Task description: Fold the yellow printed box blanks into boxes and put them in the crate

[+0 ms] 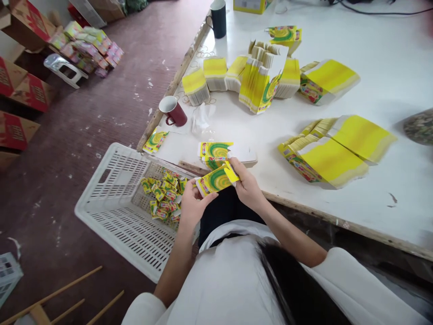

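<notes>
Between my two hands, over my lap at the table's edge, is a small yellow and green printed carton point(215, 180). My left hand point(194, 201) grips its left end, thumb along the lower edge. At the right end my right hand point(246, 180) pinches a yellow flap, which stands up at an angle. Just beyond, a short stack of flat cartons point(216, 149) lies on the table's near edge. Below on my left, a white plastic crate point(118, 216) holds several small made-up cartons point(165, 194).
On the white table point(338, 203) stand a maroon mug point(174, 111), a dark mug point(218, 20) and bundles of flat cartons point(333, 149). A single carton point(155, 141) lies at the corner. Cardboard boxes point(27, 90) and a stool point(64, 67) are on the floor at left.
</notes>
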A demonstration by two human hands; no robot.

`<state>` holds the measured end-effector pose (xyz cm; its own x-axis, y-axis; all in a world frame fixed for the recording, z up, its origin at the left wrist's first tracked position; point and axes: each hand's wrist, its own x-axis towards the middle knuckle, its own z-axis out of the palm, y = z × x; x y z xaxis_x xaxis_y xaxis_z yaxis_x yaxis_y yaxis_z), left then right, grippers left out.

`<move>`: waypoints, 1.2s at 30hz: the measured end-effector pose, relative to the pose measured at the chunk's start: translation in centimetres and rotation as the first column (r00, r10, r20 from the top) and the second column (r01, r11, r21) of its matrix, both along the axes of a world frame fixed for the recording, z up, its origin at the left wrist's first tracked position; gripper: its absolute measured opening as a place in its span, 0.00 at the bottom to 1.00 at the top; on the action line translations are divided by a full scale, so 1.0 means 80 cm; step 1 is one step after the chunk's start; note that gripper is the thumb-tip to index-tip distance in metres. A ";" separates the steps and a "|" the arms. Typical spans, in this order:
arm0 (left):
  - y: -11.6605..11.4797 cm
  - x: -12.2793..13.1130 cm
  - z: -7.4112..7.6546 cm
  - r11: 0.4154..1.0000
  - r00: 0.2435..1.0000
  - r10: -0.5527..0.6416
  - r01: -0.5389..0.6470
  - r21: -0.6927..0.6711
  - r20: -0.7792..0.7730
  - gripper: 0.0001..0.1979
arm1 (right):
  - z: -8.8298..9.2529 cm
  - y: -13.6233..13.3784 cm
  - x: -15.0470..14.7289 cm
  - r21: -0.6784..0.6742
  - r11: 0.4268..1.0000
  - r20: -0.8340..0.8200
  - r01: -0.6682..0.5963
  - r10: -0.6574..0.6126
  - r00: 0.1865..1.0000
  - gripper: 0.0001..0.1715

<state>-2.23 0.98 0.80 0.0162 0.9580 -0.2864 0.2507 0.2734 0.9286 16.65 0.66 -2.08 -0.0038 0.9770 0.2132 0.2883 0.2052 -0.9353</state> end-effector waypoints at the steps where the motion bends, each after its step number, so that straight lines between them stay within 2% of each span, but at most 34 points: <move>1: 0.000 -0.003 0.003 0.999 0.998 0.025 -0.023 -0.030 0.055 0.33 | 0.001 0.001 0.003 0.011 0.998 0.039 -0.056 0.056 0.998 0.38; 3: 0.002 -0.008 0.007 0.997 0.992 0.075 -0.074 -0.016 0.104 0.31 | 0.004 0.001 0.008 0.041 0.980 0.119 -0.194 0.188 0.975 0.41; 5: 0.003 -0.009 0.009 0.996 0.986 0.088 -0.092 0.020 0.139 0.27 | 0.005 0.001 0.009 0.085 0.961 0.164 -0.261 0.245 0.955 0.37; 8: 0.005 -0.006 0.010 0.988 0.969 0.129 -0.143 0.053 0.209 0.24 | 0.003 0.001 0.007 0.128 0.957 0.189 -0.261 0.235 0.953 0.30; 12: 0.006 -0.004 0.010 0.971 0.924 0.218 -0.237 0.024 0.315 0.29 | 0.001 0.004 0.013 0.108 0.947 0.205 -0.301 0.275 0.939 0.23; 15: 0.004 -0.004 0.008 0.969 0.911 0.237 -0.244 -0.022 0.337 0.32 | 0.007 0.007 0.027 0.072 0.909 0.201 -0.411 0.391 0.898 0.16; 18: 0.001 -0.001 0.008 0.981 0.917 0.193 -0.182 -0.062 0.349 0.33 | 0.016 0.008 0.037 0.037 0.882 0.177 -0.470 0.457 0.871 0.13; 21: -0.002 0.003 0.010 0.986 0.925 0.162 -0.144 -0.078 0.343 0.31 | 0.018 0.004 0.033 0.045 0.914 0.132 -0.402 0.394 0.910 0.17; 25: -0.005 0.009 0.014 0.983 0.927 0.181 -0.168 -0.069 0.327 0.28 | 0.010 -0.003 0.016 0.091 0.935 -0.057 -0.344 0.350 0.935 0.34; 28: -0.011 0.012 0.012 0.988 0.933 0.152 -0.136 -0.072 0.327 0.25 | 0.004 -0.004 0.005 0.043 0.975 -0.215 -0.218 0.222 0.951 0.31; 31: -0.018 0.015 0.010 0.990 0.951 0.134 -0.119 -0.071 0.279 0.22 | 0.002 0.000 -0.001 0.003 0.998 -0.196 -0.058 0.058 0.979 0.27; 36: -0.023 0.017 0.012 0.993 0.950 0.117 -0.105 -0.057 0.290 0.23 | 0.000 0.006 -0.004 -0.052 0.992 -0.277 -0.111 0.093 0.956 0.33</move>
